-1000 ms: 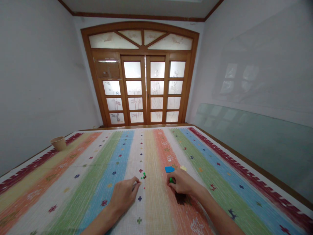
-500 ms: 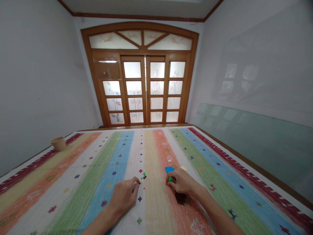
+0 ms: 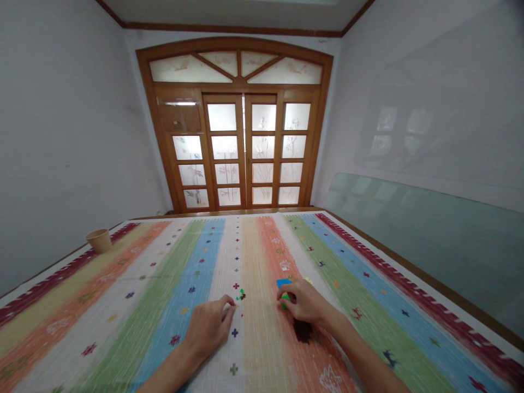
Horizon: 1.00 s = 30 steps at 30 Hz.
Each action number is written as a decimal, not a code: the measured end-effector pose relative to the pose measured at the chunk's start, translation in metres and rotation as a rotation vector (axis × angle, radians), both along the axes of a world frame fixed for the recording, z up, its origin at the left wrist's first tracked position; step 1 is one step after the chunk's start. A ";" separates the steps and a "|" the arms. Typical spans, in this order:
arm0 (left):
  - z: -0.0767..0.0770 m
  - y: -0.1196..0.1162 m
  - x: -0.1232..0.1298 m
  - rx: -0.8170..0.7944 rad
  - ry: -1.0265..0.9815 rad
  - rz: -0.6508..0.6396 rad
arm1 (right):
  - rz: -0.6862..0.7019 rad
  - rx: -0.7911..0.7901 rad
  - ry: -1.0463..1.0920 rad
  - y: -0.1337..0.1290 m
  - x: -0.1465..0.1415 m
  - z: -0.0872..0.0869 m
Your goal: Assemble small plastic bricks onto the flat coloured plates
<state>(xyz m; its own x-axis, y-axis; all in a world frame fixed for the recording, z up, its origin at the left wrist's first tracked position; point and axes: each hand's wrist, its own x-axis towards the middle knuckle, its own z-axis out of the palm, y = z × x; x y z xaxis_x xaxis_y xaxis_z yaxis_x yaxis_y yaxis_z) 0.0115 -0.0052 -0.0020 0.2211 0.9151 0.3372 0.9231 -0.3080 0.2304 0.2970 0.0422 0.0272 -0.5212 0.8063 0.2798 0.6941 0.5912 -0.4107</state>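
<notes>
My left hand (image 3: 210, 322) is closed in a pinch over the cloth, with a small white piece (image 3: 226, 308) showing between thumb and fingers. Just beyond its fingertips lie several tiny green and dark brown pieces (image 3: 241, 295). Pinched in my right hand (image 3: 301, 303) is a small bright green piece (image 3: 285, 298), partly covered by the fingers. A flat blue piece (image 3: 283, 283) lies right behind those fingers, and a pale yellow piece (image 3: 309, 281) peeks out past the knuckles. Under the right palm sits a dark brown piece (image 3: 303, 331), partly hidden.
A striped, patterned tablecloth (image 3: 262, 338) covers the table. Near the left edge stands a tan paper cup (image 3: 99, 240). A pale green glass panel (image 3: 426, 229) leans along the right wall. Wooden doors with glass panes (image 3: 237, 147) rise beyond the far edge.
My left fingers have shifted slightly, so more of the white piece shows. The right hand has turned the green piece a little and stays in nearly the same spot.
</notes>
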 end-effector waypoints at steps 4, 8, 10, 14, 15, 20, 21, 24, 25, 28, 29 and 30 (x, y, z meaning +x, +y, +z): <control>-0.002 0.001 -0.001 0.134 -0.021 -0.062 | 0.027 0.040 0.090 -0.001 -0.003 -0.002; -0.003 0.001 -0.001 0.292 -0.066 -0.167 | 0.059 0.056 0.180 -0.003 -0.010 -0.003; -0.002 -0.001 0.001 0.347 -0.079 -0.215 | 0.076 0.057 0.216 -0.005 -0.014 -0.005; 0.000 -0.005 0.006 0.411 -0.084 -0.312 | 0.095 0.056 0.257 -0.012 -0.026 -0.009; 0.001 -0.005 0.007 0.424 -0.082 -0.334 | 0.100 0.052 0.263 -0.014 -0.029 -0.010; 0.000 -0.007 0.008 0.474 -0.072 -0.432 | 0.139 0.043 0.268 -0.030 -0.043 -0.007; 0.000 -0.008 0.008 0.482 -0.071 -0.449 | 0.145 0.045 0.266 -0.033 -0.045 -0.007; -0.001 -0.008 0.008 0.505 -0.076 -0.479 | 0.161 0.057 0.256 -0.038 -0.049 -0.005; -0.001 -0.008 0.008 0.508 -0.080 -0.483 | 0.163 0.063 0.253 -0.039 -0.050 -0.006; -0.004 -0.008 0.008 0.502 -0.090 -0.495 | 0.172 0.070 0.248 -0.040 -0.051 -0.008; -0.005 -0.008 0.008 0.496 -0.092 -0.499 | 0.176 0.069 0.248 -0.040 -0.051 -0.009; -0.006 -0.008 0.008 0.491 -0.094 -0.500 | 0.180 0.069 0.250 -0.040 -0.052 -0.010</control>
<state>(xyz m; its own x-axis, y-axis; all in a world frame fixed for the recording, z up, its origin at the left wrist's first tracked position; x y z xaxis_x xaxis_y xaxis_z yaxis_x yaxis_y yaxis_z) 0.0193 -0.0127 -0.0076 0.5249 0.4485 0.7234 0.6267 -0.7788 0.0281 0.2452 0.0022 0.0172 -0.5623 0.6818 0.4680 0.4582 0.7280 -0.5100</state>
